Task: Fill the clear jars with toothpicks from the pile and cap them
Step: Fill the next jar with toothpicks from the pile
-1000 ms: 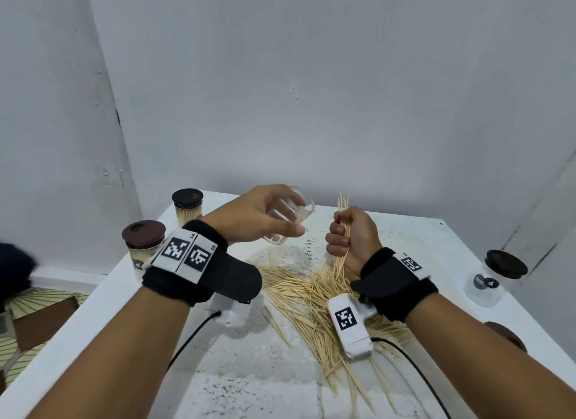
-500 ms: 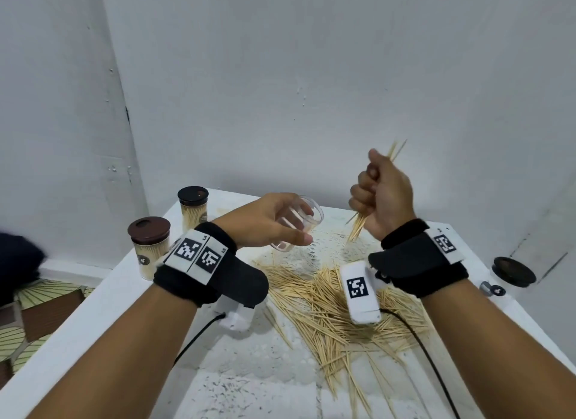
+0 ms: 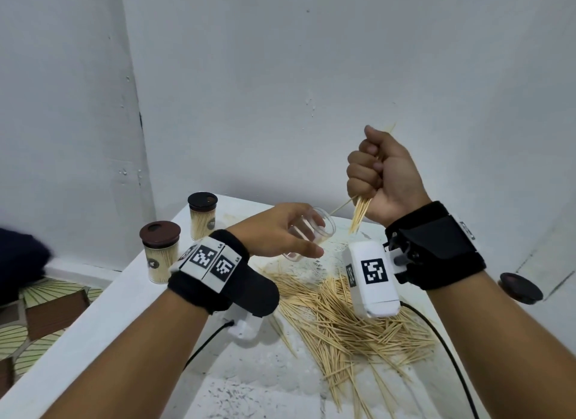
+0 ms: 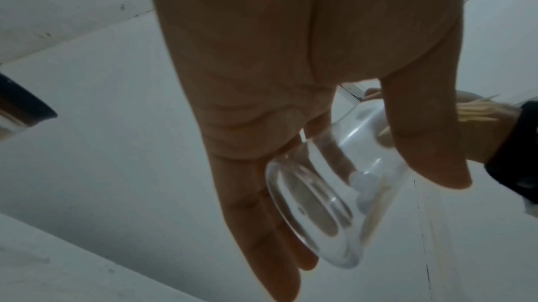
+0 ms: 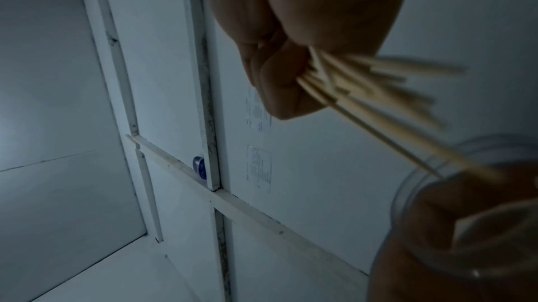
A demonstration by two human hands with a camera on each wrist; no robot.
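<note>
My left hand (image 3: 277,234) holds an empty clear jar (image 3: 314,231) tilted, its mouth facing up and right; in the left wrist view the jar (image 4: 334,192) lies between thumb and fingers. My right hand (image 3: 378,175) is a fist gripping a bundle of toothpicks (image 3: 360,214), raised above and right of the jar. The bundle's lower tips (image 5: 407,109) point down toward the jar mouth (image 5: 465,192); one or two long toothpicks reach the rim. A loose pile of toothpicks (image 3: 343,312) lies on the white table (image 3: 93,334) beneath both wrists.
Two filled jars with dark brown caps stand at the table's back left: one nearer (image 3: 160,251), one farther (image 3: 202,214). A dark cap (image 3: 520,287) shows at the right edge. White walls close in behind. Cables run from both wrist cameras.
My right hand has lifted the toothpick bundle off the pile, up and to the right, then lowered its tips toward the jar mouth. The left hand has kept the jar nearly still.
</note>
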